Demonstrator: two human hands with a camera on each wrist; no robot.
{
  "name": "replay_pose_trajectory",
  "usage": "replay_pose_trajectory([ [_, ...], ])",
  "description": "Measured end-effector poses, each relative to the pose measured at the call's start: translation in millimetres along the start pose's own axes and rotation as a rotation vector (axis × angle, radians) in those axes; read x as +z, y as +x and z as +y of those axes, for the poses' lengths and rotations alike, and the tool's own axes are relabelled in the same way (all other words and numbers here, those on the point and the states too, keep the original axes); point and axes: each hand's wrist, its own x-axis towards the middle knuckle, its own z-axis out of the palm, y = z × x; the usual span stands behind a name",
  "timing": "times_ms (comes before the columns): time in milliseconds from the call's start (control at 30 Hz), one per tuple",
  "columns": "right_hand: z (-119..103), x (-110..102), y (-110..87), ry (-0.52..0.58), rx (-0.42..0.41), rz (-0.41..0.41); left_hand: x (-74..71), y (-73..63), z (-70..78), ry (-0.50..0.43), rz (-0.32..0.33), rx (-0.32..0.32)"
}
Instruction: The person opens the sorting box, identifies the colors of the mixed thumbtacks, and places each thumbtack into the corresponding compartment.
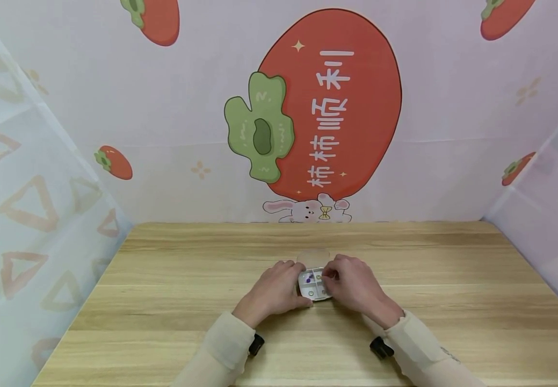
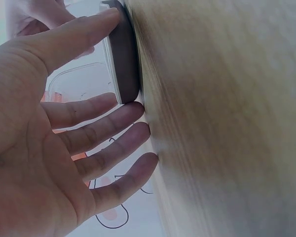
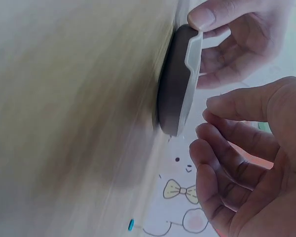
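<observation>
A small compartment box with a white inside and a dark outer wall lies on the table. Its clear lid is swung back, away from the person. Purple beads lie in the far left compartment; tiny round pieces are in others. My left hand holds the box at its left side, thumb on the near edge and index finger at the far edge. Over the box's right side hovers my right hand, thumb and index tips together. Whether something tiny sits between those tips is hidden.
The wooden table carries the box near its middle. A printed backdrop with persimmons and a rabbit rises behind it, and patterned cloth hangs on both sides. A small teal piece shows by the table in the right wrist view.
</observation>
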Motion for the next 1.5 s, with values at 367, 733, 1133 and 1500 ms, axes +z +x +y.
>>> replay_pose_trajectory([
  [367,23,-16,-8.8,-0.005,0.013,0.031,0.6,-0.4,1.1,-0.026,-0.007,-0.025],
  [733,48,-26,-10.1,-0.021,0.038,0.038,-0.4,-0.9,1.3,-0.024,-0.006,-0.030],
  [1133,65,-31,-11.4,-0.022,0.052,0.051,-0.2,-0.2,0.6,-0.029,0.003,-0.026],
  [1500,70,-31,-10.6,-0.035,0.079,0.009,-0.2,-1.6,2.3,-0.036,-0.002,-0.031],
])
